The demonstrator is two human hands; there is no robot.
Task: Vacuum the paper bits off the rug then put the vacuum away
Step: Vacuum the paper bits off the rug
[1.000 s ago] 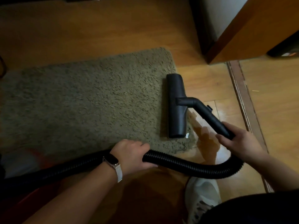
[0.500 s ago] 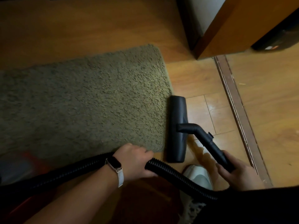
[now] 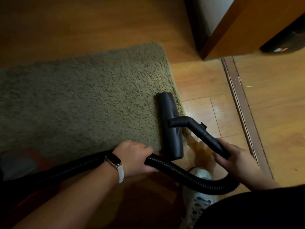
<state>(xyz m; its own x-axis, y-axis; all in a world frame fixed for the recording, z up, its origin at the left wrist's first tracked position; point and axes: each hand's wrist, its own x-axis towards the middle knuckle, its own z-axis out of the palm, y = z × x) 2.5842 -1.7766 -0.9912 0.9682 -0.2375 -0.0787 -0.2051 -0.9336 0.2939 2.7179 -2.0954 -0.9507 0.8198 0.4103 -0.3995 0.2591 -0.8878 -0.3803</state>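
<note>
A shaggy olive rug (image 3: 82,104) lies on the wooden floor. The black vacuum floor head (image 3: 170,126) sits along the rug's right edge, its near end over bare floor. My right hand (image 3: 237,161) grips the black rigid wand (image 3: 204,136) just behind the head. My left hand (image 3: 137,157) grips the ribbed black hose (image 3: 181,172), which curves from the wand down and off to the lower left. No paper bits show on the visible rug.
A wooden cabinet (image 3: 239,25) stands at the upper right, with a dark object (image 3: 283,43) beside it. A floor threshold strip (image 3: 242,106) runs down the right side. My white shoe (image 3: 199,192) is under the hose. Something red and blurred (image 3: 33,156) lies at the lower left.
The floor head moved from the bare floor beside the rug back onto the rug's right edge. Both hands kept their grips.
</note>
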